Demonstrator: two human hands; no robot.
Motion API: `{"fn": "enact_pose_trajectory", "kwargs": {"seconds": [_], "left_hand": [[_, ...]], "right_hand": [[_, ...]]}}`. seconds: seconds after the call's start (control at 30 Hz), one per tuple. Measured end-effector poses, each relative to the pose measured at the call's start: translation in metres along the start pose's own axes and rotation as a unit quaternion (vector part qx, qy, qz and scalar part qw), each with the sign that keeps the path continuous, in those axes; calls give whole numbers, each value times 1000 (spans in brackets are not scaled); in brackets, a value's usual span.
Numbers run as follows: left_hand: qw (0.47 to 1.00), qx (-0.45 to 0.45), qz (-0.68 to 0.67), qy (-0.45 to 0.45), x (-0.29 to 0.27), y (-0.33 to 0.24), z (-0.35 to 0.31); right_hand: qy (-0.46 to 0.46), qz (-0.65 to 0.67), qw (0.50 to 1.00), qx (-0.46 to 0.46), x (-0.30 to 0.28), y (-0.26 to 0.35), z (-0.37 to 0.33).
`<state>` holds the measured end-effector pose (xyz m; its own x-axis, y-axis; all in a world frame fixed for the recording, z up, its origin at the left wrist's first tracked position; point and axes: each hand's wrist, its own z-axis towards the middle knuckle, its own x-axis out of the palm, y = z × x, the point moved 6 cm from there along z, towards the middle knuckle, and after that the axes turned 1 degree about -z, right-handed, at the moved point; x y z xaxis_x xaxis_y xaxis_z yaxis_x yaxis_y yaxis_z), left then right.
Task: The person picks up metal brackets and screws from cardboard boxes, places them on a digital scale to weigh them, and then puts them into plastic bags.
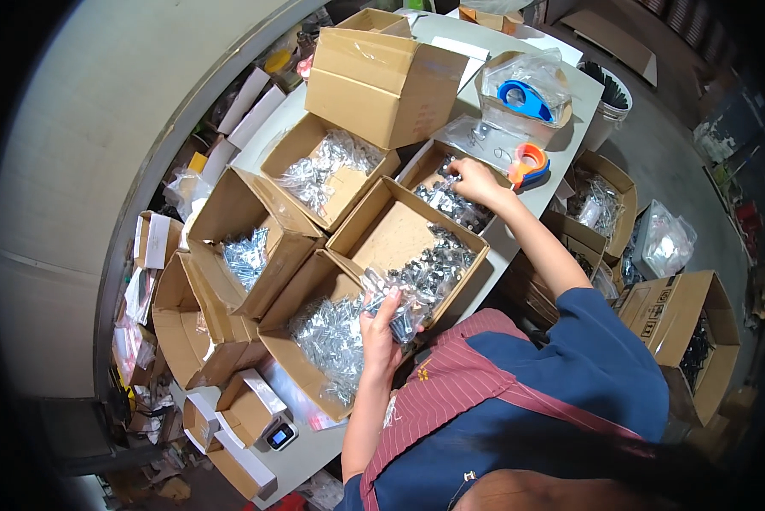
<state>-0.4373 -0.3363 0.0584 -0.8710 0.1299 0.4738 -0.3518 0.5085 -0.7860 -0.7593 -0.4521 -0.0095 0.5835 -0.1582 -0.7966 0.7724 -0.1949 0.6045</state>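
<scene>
My left hand (381, 341) is closed, thumb on top, round a clear plastic bag of small metal parts (408, 313). It is held over the near edge of a cardboard box with black and silver parts (442, 266). Beyond that box, my right hand (478, 182) reaches into another carton (418, 172) of dark small parts. Its fingertips are drawn together at the parts, and whatever they grip is too small to make out. Left of my left hand stands a box of bagged silver hardware (327, 336).
More open cartons stand to the left, one with bluish screws (246, 258), another with clear bags (327, 170). A large carton (382, 81) rises behind them. A blue tape dispenser (523, 102) and an orange one (529, 162) lie at the far right. A small device (280, 436) sits near left.
</scene>
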Motion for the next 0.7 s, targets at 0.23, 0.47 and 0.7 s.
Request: {"fn": "enact_pose_trajectory", "kwargs": {"seconds": [0.23, 0.47, 0.7], "left_hand": [[999, -34, -17, -15, -7, 10, 11], [996, -25, -64, -59, -27, 11, 6], [986, -62, -155, -7, -25, 22, 15]], "right_hand": [[118, -148, 972, -137, 66, -1, -2], [86, 185, 979, -26, 15, -27, 11], [194, 462, 865, -16, -8, 33, -39]]}}
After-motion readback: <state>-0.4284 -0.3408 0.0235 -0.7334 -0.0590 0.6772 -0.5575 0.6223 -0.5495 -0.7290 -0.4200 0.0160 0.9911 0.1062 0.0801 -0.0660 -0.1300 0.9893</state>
